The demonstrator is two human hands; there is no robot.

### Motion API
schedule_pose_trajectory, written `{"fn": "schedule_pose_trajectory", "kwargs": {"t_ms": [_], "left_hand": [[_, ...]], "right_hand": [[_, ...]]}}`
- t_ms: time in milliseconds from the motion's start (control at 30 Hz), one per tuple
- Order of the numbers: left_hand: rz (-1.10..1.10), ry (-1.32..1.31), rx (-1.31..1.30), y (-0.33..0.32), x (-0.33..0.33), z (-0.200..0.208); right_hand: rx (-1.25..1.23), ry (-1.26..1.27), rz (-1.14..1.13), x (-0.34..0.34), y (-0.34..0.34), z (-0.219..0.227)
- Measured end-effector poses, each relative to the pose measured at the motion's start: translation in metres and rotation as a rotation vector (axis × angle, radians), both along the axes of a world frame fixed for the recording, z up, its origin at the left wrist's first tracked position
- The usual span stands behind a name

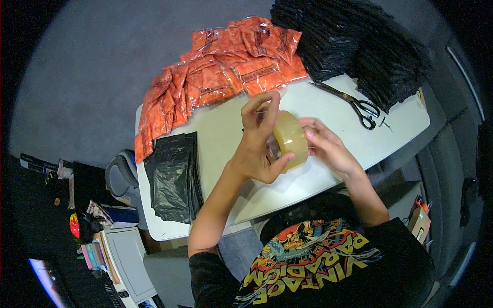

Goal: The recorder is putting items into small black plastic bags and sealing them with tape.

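A wide roll of clear, yellowish packing tape (292, 137) is up over the middle of the white table. My left hand (252, 141) grips it from the left, the thumb along its lower edge and the fingers curled at its upper side. On the roll's right side, my right hand (331, 149) has its fingers bent and its thumb and fingertips against the tape. Whether a loose tape end is between those fingertips is too small to tell. Below and left of my left hand lies a stack of flat black plastic bags (174, 177).
The white table (221, 123) carries a heap of orange items in clear plastic packets (215, 77) along its far left side. Large piles of folded black bags (354, 43) stand at the far right. Black-handled scissors (354, 102) lie near them. A grey chair (122, 174) stands left.
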State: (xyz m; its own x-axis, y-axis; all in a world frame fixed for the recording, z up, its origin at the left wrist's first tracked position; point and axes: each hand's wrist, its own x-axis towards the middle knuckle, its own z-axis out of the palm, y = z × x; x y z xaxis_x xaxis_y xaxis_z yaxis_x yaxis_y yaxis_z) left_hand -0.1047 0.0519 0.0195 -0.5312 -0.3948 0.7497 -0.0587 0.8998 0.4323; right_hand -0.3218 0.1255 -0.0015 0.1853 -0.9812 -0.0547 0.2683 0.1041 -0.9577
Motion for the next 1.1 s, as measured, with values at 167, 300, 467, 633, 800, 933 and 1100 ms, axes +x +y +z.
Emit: {"fn": "schedule_pose_trajectory", "kwargs": {"t_ms": [167, 300, 467, 633, 800, 933, 1100], "left_hand": [[0.002, 0.032, -0.053, 0.011, -0.008, -0.013], [0.0, 0.031, -0.11, 0.021, -0.025, -0.03], [-0.024, 0.076, -0.258, 0.029, -0.037, -0.033], [-0.05, 0.058, -0.221, 0.033, -0.039, -0.035], [-0.032, 0.022, -0.248, 0.037, -0.039, -0.029], [-0.062, 0.009, -0.231, 0.036, -0.04, -0.028], [-0.024, -0.003, -0.185, 0.033, -0.038, -0.025]], "right_hand": [[0.138, -0.238, 0.087, 0.0, -0.007, -0.008], [0.206, -0.11, 0.051, 0.003, 0.001, 0.013], [0.205, -0.063, 0.092, -0.003, 0.006, 0.0], [0.292, -0.112, 0.143, -0.009, 0.006, -0.004], [0.314, -0.035, 0.12, -0.009, 0.009, -0.003], [0.321, -0.012, 0.068, -0.008, 0.007, -0.015], [0.202, 0.076, 0.176, -0.006, 0.011, 0.001]]}}
